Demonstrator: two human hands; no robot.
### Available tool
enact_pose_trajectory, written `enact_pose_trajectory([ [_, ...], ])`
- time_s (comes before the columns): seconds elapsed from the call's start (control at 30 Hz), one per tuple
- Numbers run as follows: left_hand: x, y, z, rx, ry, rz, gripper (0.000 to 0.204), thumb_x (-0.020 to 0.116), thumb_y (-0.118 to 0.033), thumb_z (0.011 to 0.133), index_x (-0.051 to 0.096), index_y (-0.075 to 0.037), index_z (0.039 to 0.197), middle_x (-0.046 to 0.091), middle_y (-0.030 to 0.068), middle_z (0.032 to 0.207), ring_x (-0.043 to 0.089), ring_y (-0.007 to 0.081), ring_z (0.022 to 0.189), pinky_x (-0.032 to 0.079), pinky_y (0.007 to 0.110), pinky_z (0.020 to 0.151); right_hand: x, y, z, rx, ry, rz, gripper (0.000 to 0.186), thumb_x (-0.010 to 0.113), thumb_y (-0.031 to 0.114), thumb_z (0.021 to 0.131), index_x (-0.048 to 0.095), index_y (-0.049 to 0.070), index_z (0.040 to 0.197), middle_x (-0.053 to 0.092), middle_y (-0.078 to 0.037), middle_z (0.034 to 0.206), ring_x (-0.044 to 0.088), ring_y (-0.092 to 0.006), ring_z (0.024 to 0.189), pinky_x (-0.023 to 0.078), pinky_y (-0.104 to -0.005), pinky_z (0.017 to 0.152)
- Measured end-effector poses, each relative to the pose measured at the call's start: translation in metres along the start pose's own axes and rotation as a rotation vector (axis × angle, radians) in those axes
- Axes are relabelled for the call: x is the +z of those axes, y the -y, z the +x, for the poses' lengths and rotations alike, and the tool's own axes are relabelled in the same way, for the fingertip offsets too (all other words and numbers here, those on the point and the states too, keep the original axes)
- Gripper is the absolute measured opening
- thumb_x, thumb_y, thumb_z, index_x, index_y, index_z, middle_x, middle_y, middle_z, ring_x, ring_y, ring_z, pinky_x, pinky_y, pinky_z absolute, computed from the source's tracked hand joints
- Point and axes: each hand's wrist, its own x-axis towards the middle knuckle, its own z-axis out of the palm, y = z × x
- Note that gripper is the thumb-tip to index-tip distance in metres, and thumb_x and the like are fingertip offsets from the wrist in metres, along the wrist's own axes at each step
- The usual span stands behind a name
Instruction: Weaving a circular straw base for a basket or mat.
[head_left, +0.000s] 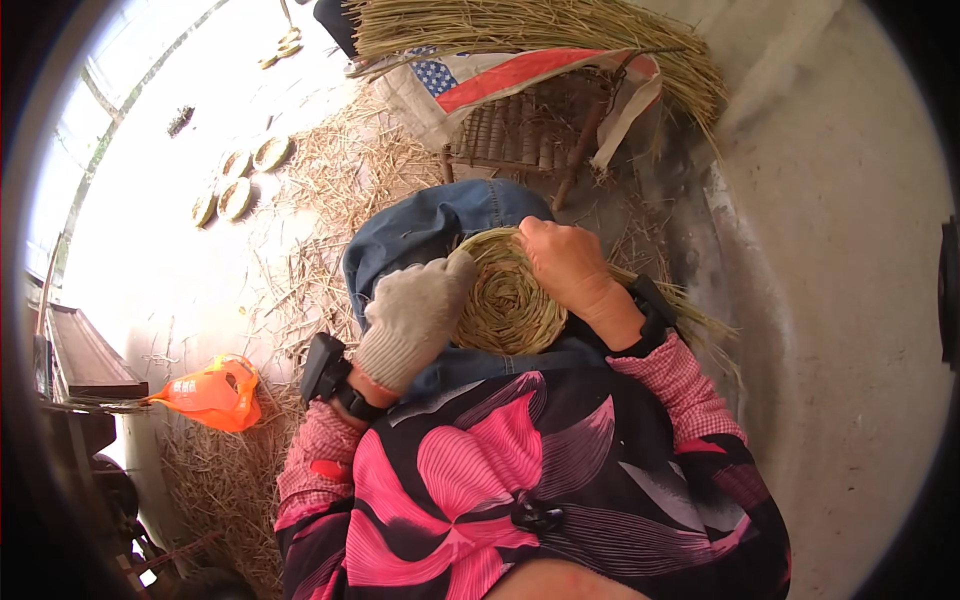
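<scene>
A round, coiled woven straw basket (503, 300) rests on my lap, over blue denim cloth (420, 228). My left hand (420, 310), in a pale knitted glove, is closed on the basket's left rim, its thumb and fingertips near the top edge. At the upper right rim, my bare right hand (568, 262) is closed with bent fingers, pinching straw there; the fingertips are partly hidden. Loose straw ends (690, 312) stick out to the right beneath my right wrist.
Ahead, a large straw bundle (540, 25) lies on a printed cloth over a wicker chair (515, 130). Several small woven baskets (235, 198) sit on the floor at the far left. An orange plastic bag (215, 395) and scattered straw lie left; a wall (840, 230) stands right.
</scene>
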Motion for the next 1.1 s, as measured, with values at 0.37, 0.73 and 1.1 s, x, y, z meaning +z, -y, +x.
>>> enact_pose_trajectory([
  [0.37, 0.0, -0.016, 0.018, 0.013, 0.103, 0.092, 0.014, 0.062, -0.013, 0.09, 0.056, -0.007, 0.101, 0.071, 0.0129, 0.086, 0.073, 0.0334, 0.08, 0.057, 0.045, 0.063, -0.006, 0.003, 0.0, 0.013, 0.039, 0.011, 0.02, 0.057, 0.026, 0.102, 0.056, 0.007, 0.095, 0.07, -0.015, 0.08, 0.07, -0.0387, 0.075, 0.055, -0.0503, 0.065],
  [0.73, 0.013, -0.025, 0.03, -0.033, 0.132, 0.142, 0.014, 0.064, -0.015, 0.089, 0.062, -0.009, 0.102, 0.072, 0.01, 0.088, 0.074, 0.0298, 0.081, 0.058, 0.043, 0.063, 0.003, -0.001, -0.003, 0.007, -0.006, -0.011, 0.02, 0.059, 0.025, 0.1, 0.058, 0.008, 0.092, 0.071, -0.015, 0.08, 0.071, -0.0362, 0.072, 0.056, -0.0482, 0.062],
  [1.1, -0.002, -0.016, -0.006, 0.251, -0.114, 0.231, 0.014, 0.066, -0.024, 0.087, 0.062, -0.013, 0.095, 0.065, 0.0039, 0.088, 0.066, 0.0246, 0.084, 0.053, 0.041, 0.073, -0.009, -0.011, -0.001, 0.041, -0.114, -0.046, 0.017, 0.061, 0.024, 0.098, 0.056, 0.009, 0.092, 0.07, -0.012, 0.08, 0.071, -0.035, 0.071, 0.056, -0.0475, 0.062],
])
